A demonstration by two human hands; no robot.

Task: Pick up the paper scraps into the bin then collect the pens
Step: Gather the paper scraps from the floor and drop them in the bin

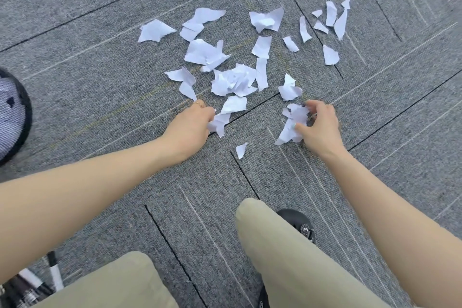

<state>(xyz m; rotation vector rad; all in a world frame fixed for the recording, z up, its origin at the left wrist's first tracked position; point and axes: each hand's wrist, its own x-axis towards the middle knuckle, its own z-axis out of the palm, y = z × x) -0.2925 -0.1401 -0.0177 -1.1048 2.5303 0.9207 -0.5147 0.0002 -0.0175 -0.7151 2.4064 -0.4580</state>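
Bright, even, diffuse light over the grey carpet floor point(100, 62); source not visible. Shadows faint and soft, thin dark edges under the paper scraps point(235, 82) only. No glare; white paper reads slightly bluish. Centre fairly sharp, carpet weave resolved. Motion smear toward the top right corner and left edge. Wide-angle bending: carpet seams curve outward, forearms point(75, 197) stretched large near the bottom edge.

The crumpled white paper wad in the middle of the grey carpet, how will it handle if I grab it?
The crumpled white paper wad is creased and thin, so it probably squashes under the fingers. It looks like several loose torn pieces, so some may drop away when lifted. It likely weighs almost nothing, and a nudge would slide it across the grey carpet.
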